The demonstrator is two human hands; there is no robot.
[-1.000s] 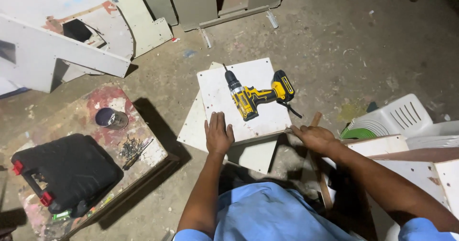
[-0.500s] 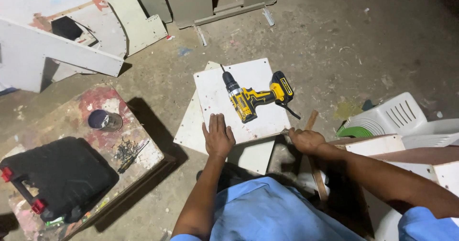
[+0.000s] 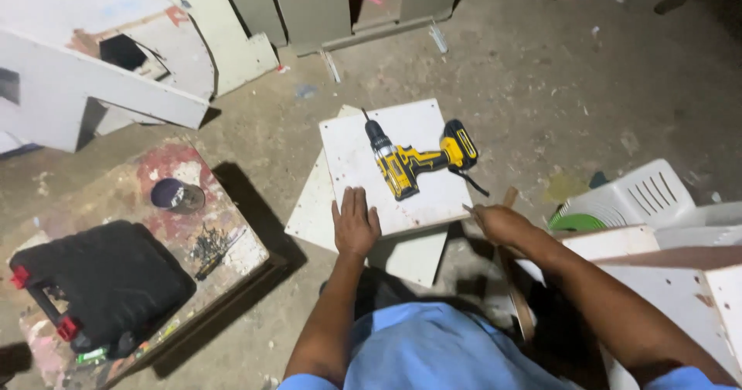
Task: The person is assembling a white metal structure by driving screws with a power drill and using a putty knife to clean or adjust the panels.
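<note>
- Nearest us, our left hand (image 3: pixel 355 224) lies flat, fingers spread narrow, on the near edge of the white board (image 3: pixel 417 197).
- Just right of it, our right hand (image 3: pixel 498 221) is curled around a wooden handle (image 3: pixel 516 297) at the board's near right corner.
- Farther on, the yellow drill (image 3: pixel 413 158) lies on its side on the board, its barrel running near to far, bit end pointing far-left, battery end to the right.
- Off left, a black case (image 3: pixel 100 282) sits on a stained table (image 3: pixel 232 251).
</note>
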